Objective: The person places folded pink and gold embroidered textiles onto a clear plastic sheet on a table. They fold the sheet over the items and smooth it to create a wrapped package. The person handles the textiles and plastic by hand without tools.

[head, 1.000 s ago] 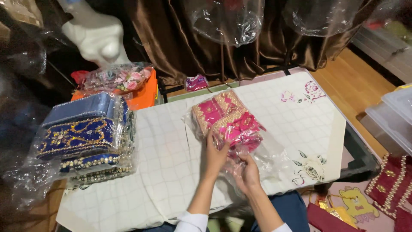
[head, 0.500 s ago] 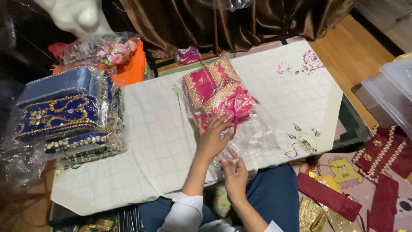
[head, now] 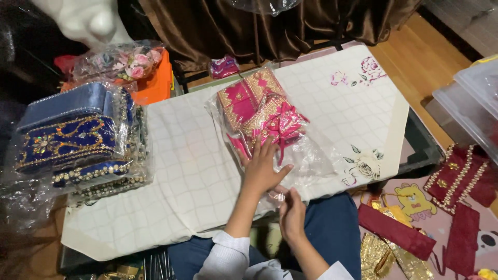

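A clear plastic bag (head: 311, 155) with a folded pink and gold embroidered garment (head: 259, 111) inside lies on the white quilted table cover (head: 192, 171). My left hand (head: 261, 170) rests flat on the near end of the bag, fingers spread, just below the garment. My right hand (head: 291, 215) is at the table's front edge, its fingers pinched on the loose open end of the bag.
A stack of blue and gold embroidered items in plastic (head: 72, 140) sits at the table's left. Behind it are an orange box (head: 155, 85) and wrapped flowers (head: 124, 59). Red and gold cloth pieces (head: 461, 181) lie on the floor at right, beside clear plastic bins (head: 467, 98).
My right hand has drawn back from the bag's middle to the table's front edge, still on the bag's loose end. My left hand stays pressed on the bag.
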